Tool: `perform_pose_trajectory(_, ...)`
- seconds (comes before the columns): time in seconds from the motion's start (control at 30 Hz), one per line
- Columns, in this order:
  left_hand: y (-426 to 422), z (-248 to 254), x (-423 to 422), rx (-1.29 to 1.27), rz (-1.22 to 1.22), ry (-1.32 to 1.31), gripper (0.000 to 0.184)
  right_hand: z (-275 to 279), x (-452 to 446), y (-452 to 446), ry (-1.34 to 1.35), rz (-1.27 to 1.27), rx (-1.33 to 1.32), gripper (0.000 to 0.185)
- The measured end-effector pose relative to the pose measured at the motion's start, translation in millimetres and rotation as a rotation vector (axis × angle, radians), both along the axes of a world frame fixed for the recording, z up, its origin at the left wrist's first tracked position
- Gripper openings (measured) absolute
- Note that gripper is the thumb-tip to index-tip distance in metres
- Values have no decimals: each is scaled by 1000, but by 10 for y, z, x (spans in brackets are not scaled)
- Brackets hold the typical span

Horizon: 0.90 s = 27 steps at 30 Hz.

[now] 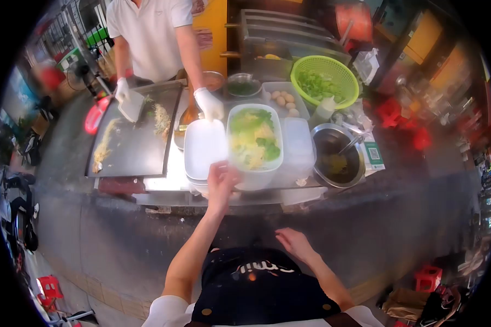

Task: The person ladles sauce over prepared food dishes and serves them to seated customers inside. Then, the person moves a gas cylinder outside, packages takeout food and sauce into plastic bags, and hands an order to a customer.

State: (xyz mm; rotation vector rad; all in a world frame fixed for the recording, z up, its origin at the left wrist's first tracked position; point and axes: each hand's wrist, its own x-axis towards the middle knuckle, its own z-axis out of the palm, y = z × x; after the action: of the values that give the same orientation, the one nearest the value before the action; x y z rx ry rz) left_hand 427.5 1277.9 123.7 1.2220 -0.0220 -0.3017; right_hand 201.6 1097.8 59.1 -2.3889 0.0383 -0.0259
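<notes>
My left hand [222, 187] is at the front edge of the counter, between a stack of white plastic lids or trays [204, 147] and a white tub [282, 143] of shredded yellow and green vegetables [254, 139]. Its fingers are bent and apart, somewhat blurred, with nothing visible in them; whether they touch the tub is unclear. Lower down, my right hand [297, 243] hangs in front of my dark apron [256, 289], fingers loosely bent and holding nothing. Across the counter, a co-worker's gloved hand [209, 105] reaches the far edge of the white stack.
The co-worker's other gloved hand [123, 90] holds a white scraper [131, 107] over a griddle [131, 147] with shredded food. Rightward stand a translucent container [298, 144], a steel pot [338, 181], eggs [282, 100] and a green colander [348, 99]. Red stools [428, 278] are on the ground.
</notes>
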Motion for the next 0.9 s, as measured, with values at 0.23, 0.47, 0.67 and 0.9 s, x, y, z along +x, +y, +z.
perform_pose_trajectory(0.23, -219, -83, 67, 82, 175, -8, 35, 557, 230, -1253, -306, -394, 79, 12)
perform_pose_trajectory(0.47, -154, 133, 117, 190, 139, 38, 34, 721, 780, -2005, -335, -577, 160, 15)
perform_pose_trajectory(0.67, -127, 307, 131, 277, 56, 37, 37, 507, 1022, -2922, -309, -769, -42, 21)
perform_pose_trajectory(0.9, -202, 369, 7, -2, 60, 182, 47, 233, 1360, -3736, -321, -655, -327, 44)
